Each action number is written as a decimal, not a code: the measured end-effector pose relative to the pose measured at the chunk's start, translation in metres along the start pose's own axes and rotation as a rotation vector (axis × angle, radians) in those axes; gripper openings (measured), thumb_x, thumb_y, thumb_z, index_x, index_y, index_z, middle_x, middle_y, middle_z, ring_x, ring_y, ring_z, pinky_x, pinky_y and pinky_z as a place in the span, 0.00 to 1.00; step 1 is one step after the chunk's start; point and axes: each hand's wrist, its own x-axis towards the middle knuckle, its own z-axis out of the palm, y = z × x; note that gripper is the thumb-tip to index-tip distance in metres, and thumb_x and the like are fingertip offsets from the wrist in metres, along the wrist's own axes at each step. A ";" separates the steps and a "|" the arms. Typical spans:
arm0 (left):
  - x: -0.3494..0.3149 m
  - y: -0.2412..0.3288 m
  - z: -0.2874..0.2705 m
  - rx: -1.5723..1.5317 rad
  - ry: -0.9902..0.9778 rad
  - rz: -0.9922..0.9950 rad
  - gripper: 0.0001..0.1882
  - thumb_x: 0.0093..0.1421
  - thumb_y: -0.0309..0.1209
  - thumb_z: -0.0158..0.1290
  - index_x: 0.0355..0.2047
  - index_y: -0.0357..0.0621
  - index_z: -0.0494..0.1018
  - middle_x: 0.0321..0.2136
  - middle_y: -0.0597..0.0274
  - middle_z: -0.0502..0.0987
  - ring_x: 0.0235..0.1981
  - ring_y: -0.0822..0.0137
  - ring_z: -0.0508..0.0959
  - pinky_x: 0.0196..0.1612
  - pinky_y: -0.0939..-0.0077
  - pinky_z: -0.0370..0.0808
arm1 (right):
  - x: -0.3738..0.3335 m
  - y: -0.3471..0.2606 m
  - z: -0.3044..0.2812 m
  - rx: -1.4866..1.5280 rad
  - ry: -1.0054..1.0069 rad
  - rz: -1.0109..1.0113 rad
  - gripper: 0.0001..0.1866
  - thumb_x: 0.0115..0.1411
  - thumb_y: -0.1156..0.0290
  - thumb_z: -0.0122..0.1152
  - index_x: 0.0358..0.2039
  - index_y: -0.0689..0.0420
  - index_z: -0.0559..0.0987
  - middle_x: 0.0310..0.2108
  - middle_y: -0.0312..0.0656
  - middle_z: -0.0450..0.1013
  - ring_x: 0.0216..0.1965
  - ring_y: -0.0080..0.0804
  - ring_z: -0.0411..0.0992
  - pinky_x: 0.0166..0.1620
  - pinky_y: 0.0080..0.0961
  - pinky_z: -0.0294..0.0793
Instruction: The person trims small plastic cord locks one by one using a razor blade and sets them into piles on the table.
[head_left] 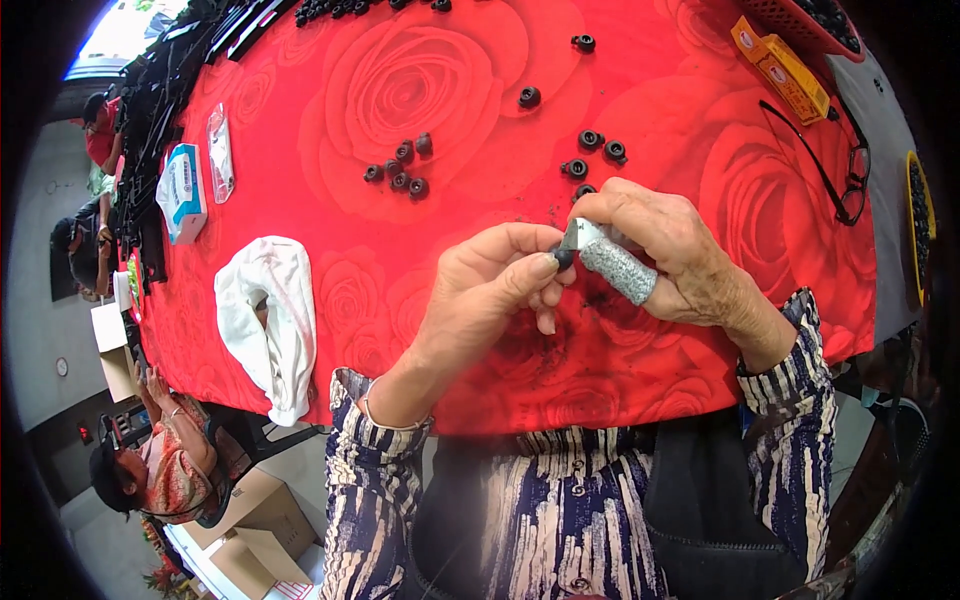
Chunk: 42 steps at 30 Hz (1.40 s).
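Observation:
Over the red rose-patterned tablecloth (400, 80), my left hand (478, 285) pinches a small black rubber-like part (564, 259) between thumb and fingertips. My right hand (680, 240) grips a small blade (571, 237), its tip against the black part; the handle is mostly hidden by the fingers. A grey speckled wrap (622, 272) covers the right thumb. Just beyond the right hand lie several round black parts (590, 140) with holes in them. Another small group of black parts (400, 180) sits farther left. Dark crumbs are scattered on the cloth under the hands.
A white cloth (235, 310) lies at left, near a blue-and-white packet (183, 195) and a clear plastic case (220, 155). Long black strips (150, 130) pile along the far left edge. Eyeglasses (845, 185), an orange box (785, 75) and a red basket (785, 15) are at right. A person (170, 460) sits at left.

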 end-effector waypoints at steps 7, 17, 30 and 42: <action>0.000 -0.004 -0.004 -0.086 -0.031 -0.020 0.12 0.62 0.27 0.50 0.44 0.33 0.70 0.31 0.57 0.76 0.27 0.75 0.74 0.26 0.81 0.77 | 0.001 0.002 -0.001 0.030 -0.017 -0.017 0.15 0.49 0.78 0.58 0.39 0.64 0.72 0.25 0.44 0.66 0.24 0.39 0.67 0.27 0.30 0.66; -0.003 -0.008 -0.006 -0.207 -0.027 -0.060 0.12 0.63 0.28 0.49 0.44 0.34 0.70 0.30 0.58 0.75 0.25 0.75 0.74 0.24 0.79 0.76 | 0.004 0.002 -0.004 0.017 -0.094 -0.034 0.14 0.47 0.75 0.59 0.36 0.62 0.72 0.26 0.46 0.68 0.29 0.46 0.71 0.31 0.34 0.71; 0.002 -0.008 -0.007 -0.258 -0.088 0.022 0.10 0.63 0.27 0.48 0.43 0.34 0.69 0.30 0.59 0.74 0.25 0.73 0.74 0.25 0.77 0.76 | 0.001 -0.013 0.003 -0.004 0.075 -0.001 0.19 0.44 0.74 0.67 0.39 0.62 0.73 0.25 0.43 0.68 0.25 0.36 0.71 0.27 0.28 0.69; 0.003 -0.011 -0.004 -0.251 -0.170 -0.063 0.11 0.64 0.26 0.47 0.43 0.32 0.70 0.32 0.58 0.75 0.23 0.72 0.75 0.25 0.80 0.74 | -0.005 -0.014 0.014 -0.353 0.215 -0.362 0.24 0.33 0.76 0.62 0.37 0.66 0.75 0.22 0.40 0.67 0.21 0.33 0.70 0.22 0.27 0.68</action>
